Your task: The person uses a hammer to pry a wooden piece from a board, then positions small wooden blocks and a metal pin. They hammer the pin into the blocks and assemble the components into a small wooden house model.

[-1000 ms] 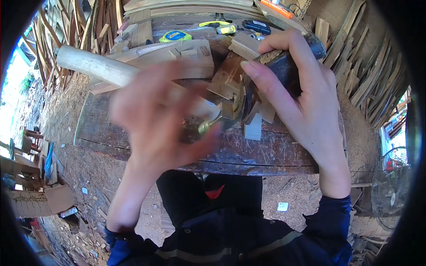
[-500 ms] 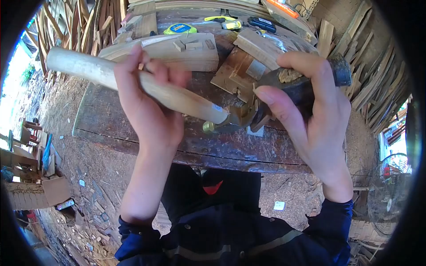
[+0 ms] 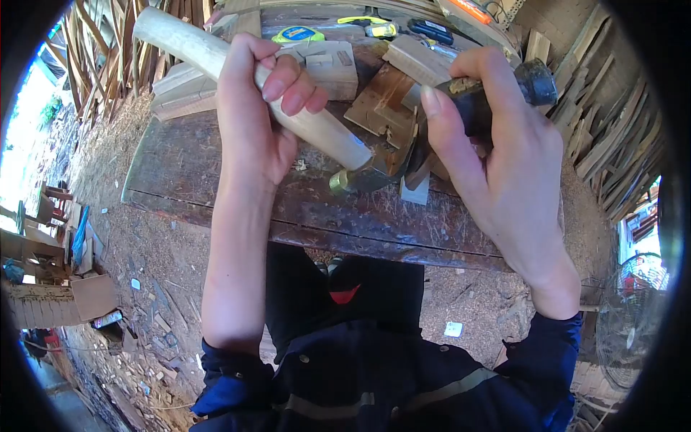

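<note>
My left hand (image 3: pixel 248 108) is closed round the pale wooden handle of a hammer (image 3: pixel 324 135). The handle slants down to the right, and the hammer's dark head with its gold-coloured face (image 3: pixel 340 181) lies low over the bench. My right hand (image 3: pixel 507 147) is closed loosely round a dark, thick-handled chisel (image 3: pixel 536 83), with thumb and index finger curled about it. The handle's flared end points up to the right. Its lower part runs behind my thumb, close to the hammer head. A brown wooden piece (image 3: pixel 374 108) with a cut in it lies just beyond.
Pale wood blocks (image 3: pixel 417 61) and a longer board (image 3: pixel 335 72) with small offcuts lie on the worn bench (image 3: pixel 180 169). A tape measure (image 3: pixel 298 34), a yellow-handled tool (image 3: pixel 380 29) and a dark blue case (image 3: pixel 430 30) sit at the back. A fan (image 3: pixel 633 317) stands right.
My left hand has shifted right and up, and the hammer handle now slopes more steeply. My right hand has shifted slightly with the chisel. Both grips stay closed.
</note>
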`<state>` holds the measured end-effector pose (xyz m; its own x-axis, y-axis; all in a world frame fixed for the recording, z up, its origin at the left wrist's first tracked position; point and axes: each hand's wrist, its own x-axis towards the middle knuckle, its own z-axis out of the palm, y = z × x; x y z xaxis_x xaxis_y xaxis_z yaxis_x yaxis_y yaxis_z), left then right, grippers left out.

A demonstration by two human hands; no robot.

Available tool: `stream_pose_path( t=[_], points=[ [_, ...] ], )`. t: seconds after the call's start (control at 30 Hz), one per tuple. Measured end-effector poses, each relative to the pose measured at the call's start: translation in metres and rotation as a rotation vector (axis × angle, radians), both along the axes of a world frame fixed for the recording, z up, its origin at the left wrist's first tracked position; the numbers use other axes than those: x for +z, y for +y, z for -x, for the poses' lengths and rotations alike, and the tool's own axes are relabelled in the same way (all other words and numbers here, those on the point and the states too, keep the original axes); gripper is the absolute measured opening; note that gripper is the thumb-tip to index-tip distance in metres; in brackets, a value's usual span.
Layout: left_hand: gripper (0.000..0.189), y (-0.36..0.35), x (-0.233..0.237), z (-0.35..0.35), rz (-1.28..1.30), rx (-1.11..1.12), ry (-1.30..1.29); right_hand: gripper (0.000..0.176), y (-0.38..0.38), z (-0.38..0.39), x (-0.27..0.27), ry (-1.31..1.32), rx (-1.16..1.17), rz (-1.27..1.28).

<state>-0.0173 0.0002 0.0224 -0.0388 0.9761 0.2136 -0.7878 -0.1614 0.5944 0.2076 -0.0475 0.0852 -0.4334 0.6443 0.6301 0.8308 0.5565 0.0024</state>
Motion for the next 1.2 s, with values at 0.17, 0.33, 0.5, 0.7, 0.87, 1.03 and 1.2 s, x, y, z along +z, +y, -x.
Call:
stream_pose_path(
  t=[0.17, 0.33, 0.5, 0.7, 0.87, 1.03, 1.2],
  points=[
    [0.029, 0.000, 0.000, 0.000, 0.008, -0.006, 0.009, 0.027, -0.001, 0.001, 0.002, -0.068, -0.038, -0.008],
    [0.031, 0.000, -0.005, 0.007, -0.045, -0.046, 0.025, 0.028, 0.001, -0.003, -0.003, -0.089, -0.018, -0.032],
    [0.028, 0.002, -0.008, 0.008, -0.080, -0.035, -0.006, 0.028, 0.000, 0.000, -0.002, 0.117, 0.071, 0.106],
    [0.031, 0.006, -0.012, 0.012, -0.111, -0.026, 0.055, 0.027, 0.003, -0.008, -0.009, 0.115, 0.106, 0.064],
    [0.030, 0.002, -0.010, 0.007, -0.118, -0.019, 0.017, 0.034, -0.001, -0.007, -0.001, -0.045, 0.031, 0.009],
    [0.027, 0.003, 0.014, 0.003, -0.198, -0.115, 0.013, 0.027, -0.027, -0.010, 0.003, 0.170, 0.043, 0.002],
    [0.027, -0.003, 0.067, -0.035, -0.271, -0.160, 0.138, 0.032, -0.062, -0.043, 0.012, 0.180, -0.022, -0.145]
  ],
)
